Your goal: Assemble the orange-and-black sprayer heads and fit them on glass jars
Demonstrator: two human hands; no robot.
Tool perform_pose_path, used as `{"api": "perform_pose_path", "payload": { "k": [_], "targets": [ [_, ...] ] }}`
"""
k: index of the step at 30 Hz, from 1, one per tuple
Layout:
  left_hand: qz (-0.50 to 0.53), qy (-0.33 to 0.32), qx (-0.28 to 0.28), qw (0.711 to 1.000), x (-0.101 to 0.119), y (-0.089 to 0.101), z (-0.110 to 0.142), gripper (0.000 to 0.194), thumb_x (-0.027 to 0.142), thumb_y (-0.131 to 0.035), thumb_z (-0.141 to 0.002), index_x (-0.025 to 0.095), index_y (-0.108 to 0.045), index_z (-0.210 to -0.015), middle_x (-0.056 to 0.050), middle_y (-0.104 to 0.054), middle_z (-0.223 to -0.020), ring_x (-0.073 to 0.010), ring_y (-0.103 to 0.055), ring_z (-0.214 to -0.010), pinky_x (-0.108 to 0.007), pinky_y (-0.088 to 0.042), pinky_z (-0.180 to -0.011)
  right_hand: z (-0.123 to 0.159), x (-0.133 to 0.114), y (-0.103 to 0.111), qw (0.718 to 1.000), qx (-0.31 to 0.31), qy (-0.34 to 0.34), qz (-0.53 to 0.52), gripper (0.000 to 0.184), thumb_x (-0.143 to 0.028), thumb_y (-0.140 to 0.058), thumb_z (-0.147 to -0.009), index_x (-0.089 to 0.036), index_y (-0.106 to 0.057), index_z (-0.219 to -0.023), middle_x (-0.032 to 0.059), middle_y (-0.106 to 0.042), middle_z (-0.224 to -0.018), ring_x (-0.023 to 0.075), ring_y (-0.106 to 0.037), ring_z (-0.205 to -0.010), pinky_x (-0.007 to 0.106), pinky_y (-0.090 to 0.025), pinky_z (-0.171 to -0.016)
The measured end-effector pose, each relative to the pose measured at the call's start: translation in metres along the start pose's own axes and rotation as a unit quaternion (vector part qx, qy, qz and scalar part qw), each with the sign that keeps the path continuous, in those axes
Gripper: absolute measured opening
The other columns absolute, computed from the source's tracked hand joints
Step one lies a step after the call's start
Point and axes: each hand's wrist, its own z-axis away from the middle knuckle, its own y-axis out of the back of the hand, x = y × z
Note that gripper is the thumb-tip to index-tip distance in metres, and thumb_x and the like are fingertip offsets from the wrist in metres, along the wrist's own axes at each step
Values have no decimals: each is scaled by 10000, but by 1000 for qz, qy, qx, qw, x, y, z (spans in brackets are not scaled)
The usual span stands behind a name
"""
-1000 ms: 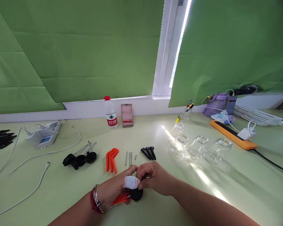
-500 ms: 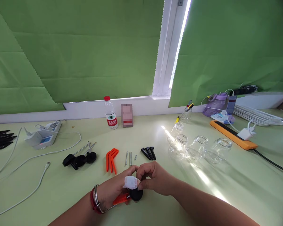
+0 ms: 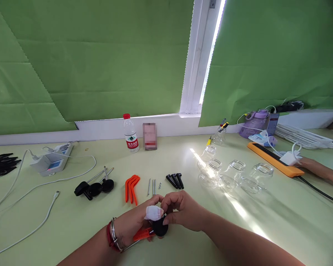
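Note:
My left hand, with a white wrapping on one digit, is closed around a piece made of an orange handle, a metal rod and a round black head. My right hand pinches at the top of the black head, thumb against it; whatever small part lies between those fingertips is hidden. Just beyond my hands lie bent orange handles, metal pins, tiny metal parts and several black tapered pieces. To the left rest black round-headed pieces with metal rods.
Several clear glass jars stand to the right, before an orange power strip. Another person's hand is at the white charger. A water bottle stands at the back; a white cable crosses the left side.
Another person's hand has come in from the right to the white charger. My own hands stay in place, with only a slight shift of the fingers at the black head.

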Motion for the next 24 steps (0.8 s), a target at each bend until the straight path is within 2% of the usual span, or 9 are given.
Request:
{"api": "perform_pose_path", "payload": {
  "k": [5, 10, 15, 19, 24],
  "targets": [
    [6, -10, 2, 1000, 0, 0, 0, 370, 432, -572, -742, 193, -478, -1008, -26, -523, -793, -150, -556, -645, -194, -335, -431, -1, -2, -1, 1000, -11, 24, -1, 233, -146, -772, -601, -137, -664, -807, -12, -590, -706, 87, -464, -630, 243, -382, -624],
    [13, -5, 5, 1000, 1, -1, 1, 364, 424, -567, -744, 192, -466, -1006, -27, -534, -782, -151, -568, -635, -191, -334, -420, 0, -2, -3, 1000, 5, 8, -3, 212, -140, -765, -596, -147, -580, -701, -18, -570, -699, 98, -477, -646, 255, -390, -636],
    [19, -6, -1, 1000, 0, 0, -1, 338, 428, -562, -746, 194, -453, -965, -22, -543, -753, -159, -592, -615, -181, -327, -400, 0, -2, -5, 1000, 2, -1, -15, 243, -136, -754, -606, -148, -578, -774, -21, -565, -709, 94, -471, -644, 249, -384, -631],
    [19, -1, -1, 1000, 1, 0, -1, 326, 432, -547, -755, 195, -453, -958, -23, -545, -750, -168, -607, -629, -175, -327, -397, 0, -2, -5, 999, 6, 1, -32, 257, -143, -760, -596, -155, -521, -692, -18, -561, -709, 99, -479, -654, 252, -388, -632],
    [23, -1, 8, 1000, 2, -2, 0, 323, 423, -553, -732, 193, -452, -936, -24, -544, -751, -179, -618, -630, -184, -335, -395, -2, 0, -6, 999, -1, 1, -44, 249, -159, -762, -606, -149, -541, -721, -16, -566, -709, 99, -493, -654, 253, -392, -634]
  ]
}}
